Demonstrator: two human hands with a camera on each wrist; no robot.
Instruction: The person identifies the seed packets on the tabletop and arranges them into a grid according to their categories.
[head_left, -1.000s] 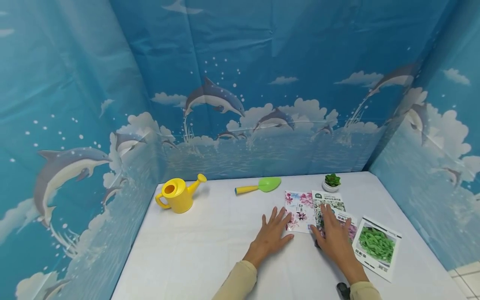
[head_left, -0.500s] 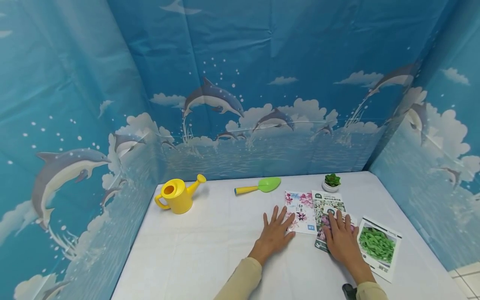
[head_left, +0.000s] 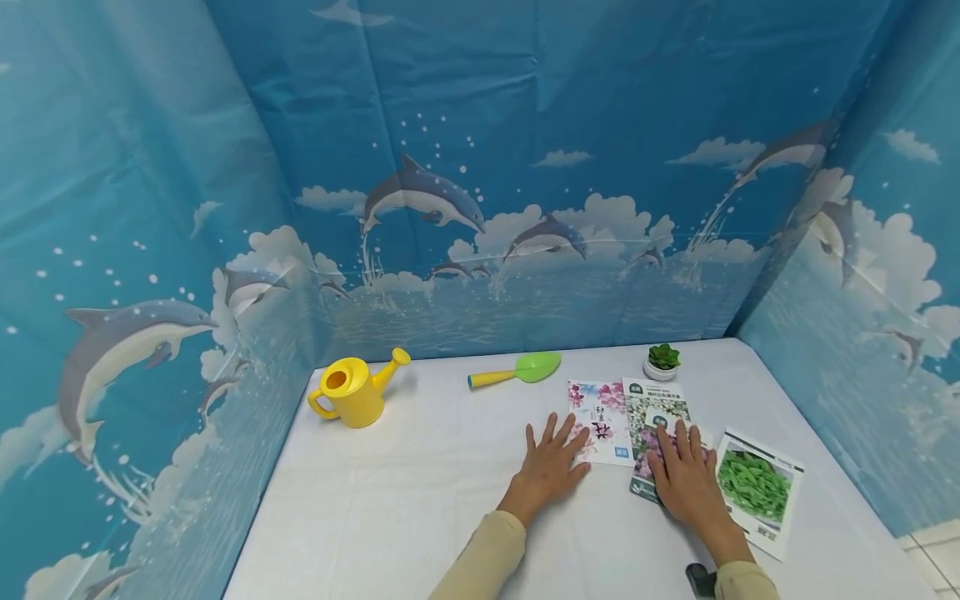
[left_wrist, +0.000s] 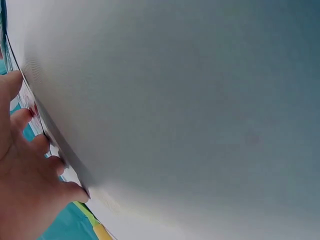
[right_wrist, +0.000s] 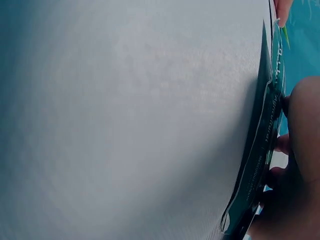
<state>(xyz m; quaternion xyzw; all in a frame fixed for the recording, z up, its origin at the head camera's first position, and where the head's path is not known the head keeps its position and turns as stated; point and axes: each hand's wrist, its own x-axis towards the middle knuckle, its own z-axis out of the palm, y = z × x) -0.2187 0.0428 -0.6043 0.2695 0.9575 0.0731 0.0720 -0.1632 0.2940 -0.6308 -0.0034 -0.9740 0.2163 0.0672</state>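
My left hand (head_left: 550, 469) lies with spread fingers at the left edge of a white seed packet with pink blossoms (head_left: 609, 450). In the left wrist view, that hand's fingertips (left_wrist: 77, 191) rest low along the white surface. My right hand (head_left: 684, 483) rests, fingers extended, on a seed packet with purple flowers (head_left: 651, 467), covering much of it. This packet overlaps a white-flower seed packet (head_left: 654, 404) behind it. In the right wrist view, a dark green packet edge (right_wrist: 255, 170) with lettering runs beneath the fingers. A packet picturing green pods (head_left: 756, 486) lies slanted to the right.
On the white table (head_left: 390, 500), a yellow watering can (head_left: 358, 398) stands at the back left. Near the back edge lies a green toy trowel (head_left: 537, 367) with a yellow handle. A small potted succulent (head_left: 662, 360) stands behind the packets. A dolphin-print curtain (head_left: 480, 167) encloses the table.
My right hand has shifted slightly right and toward me, now lying over the purple-flower packet and uncovering part of the white-flower one. My left hand has edged slightly right.
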